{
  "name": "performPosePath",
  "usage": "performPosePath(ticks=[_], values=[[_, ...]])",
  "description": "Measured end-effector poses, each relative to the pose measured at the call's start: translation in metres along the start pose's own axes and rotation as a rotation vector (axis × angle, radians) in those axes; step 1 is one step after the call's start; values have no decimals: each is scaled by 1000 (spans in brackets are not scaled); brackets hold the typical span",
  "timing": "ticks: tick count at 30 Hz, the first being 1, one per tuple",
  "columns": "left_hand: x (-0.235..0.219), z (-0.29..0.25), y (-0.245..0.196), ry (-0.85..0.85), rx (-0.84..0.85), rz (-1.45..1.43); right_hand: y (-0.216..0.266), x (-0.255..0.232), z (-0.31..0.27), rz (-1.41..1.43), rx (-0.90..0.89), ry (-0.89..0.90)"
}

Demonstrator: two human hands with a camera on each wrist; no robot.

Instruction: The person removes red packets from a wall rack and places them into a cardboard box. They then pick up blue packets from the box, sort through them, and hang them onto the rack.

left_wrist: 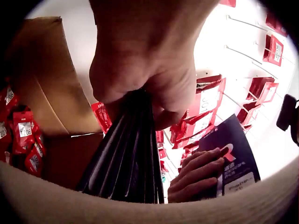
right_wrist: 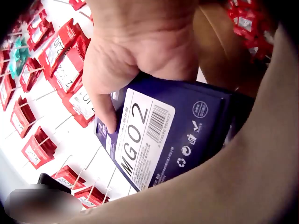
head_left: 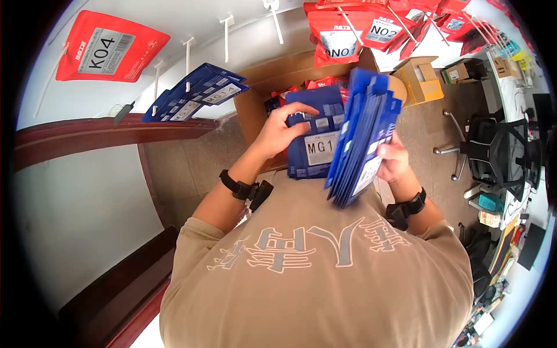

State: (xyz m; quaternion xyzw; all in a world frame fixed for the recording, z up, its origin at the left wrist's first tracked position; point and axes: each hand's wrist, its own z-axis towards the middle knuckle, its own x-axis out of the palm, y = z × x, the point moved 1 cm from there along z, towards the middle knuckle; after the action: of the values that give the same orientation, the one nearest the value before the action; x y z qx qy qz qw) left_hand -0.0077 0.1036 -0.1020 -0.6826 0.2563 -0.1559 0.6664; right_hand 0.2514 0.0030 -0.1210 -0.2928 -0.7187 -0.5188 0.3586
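In the head view my left hand (head_left: 281,130) grips a blue flat pack (head_left: 320,148) labelled MG1 and something further, its fingers across the face. The left wrist view shows that left hand (left_wrist: 145,79) holding several dark packs (left_wrist: 128,163) edge-on, fanned downward. My right hand (head_left: 394,159) holds a thick stack of blue packs (head_left: 360,139), slightly blurred and tilted, with the thumb on the label side. Close up, the right hand (right_wrist: 140,56) has its thumb beside a white label (right_wrist: 147,137) reading MG02. Its fingers behind the stack are hidden there.
An open cardboard box (head_left: 249,110) with red packs stands beyond my hands. White wall hooks carry blue packs (head_left: 197,95) at left and red pouches (head_left: 342,37) above. A black office chair (head_left: 493,153) and a cluttered desk (head_left: 510,110) stand at right.
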Motion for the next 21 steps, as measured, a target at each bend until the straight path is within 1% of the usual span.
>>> performPosePath(ticks=[2,4,5,6,9,10,12,13,14,16,17,18,20,21], values=[[-5,4,7,-63,-44,-90,18,-4,5,85,-77,-11],[-10,4,9,-95,-158,-249,30,-21,5,137,-92,-46],[-11,5,9,-108,-123,-252,35,-26,4,113,-104,-42],[-12,5,9,-116,-126,-253,38,-38,4,110,-128,-58],[-14,5,3,-136,-97,-276,44,-48,3,122,-116,-2],[-14,5,0,-135,-98,-277,45,-44,4,123,-116,-4],[-13,5,-5,-136,-97,-313,48,-31,5,60,-117,-62],[-12,6,-6,-137,-78,-290,49,-32,8,46,-97,-35],[-12,6,-8,-136,-79,-291,50,-30,9,19,-83,-59],[-11,5,-12,-112,-3,-137,52,-23,11,-76,-36,-124],[-11,5,-11,-96,3,-135,49,-17,14,-98,-42,-161],[-8,6,-14,-91,44,-90,49,-6,15,-153,-27,-154],[-4,5,-20,-52,70,-10,46,17,18,-225,-11,-120],[-3,5,-18,-32,76,5,42,28,20,-272,10,-144]])
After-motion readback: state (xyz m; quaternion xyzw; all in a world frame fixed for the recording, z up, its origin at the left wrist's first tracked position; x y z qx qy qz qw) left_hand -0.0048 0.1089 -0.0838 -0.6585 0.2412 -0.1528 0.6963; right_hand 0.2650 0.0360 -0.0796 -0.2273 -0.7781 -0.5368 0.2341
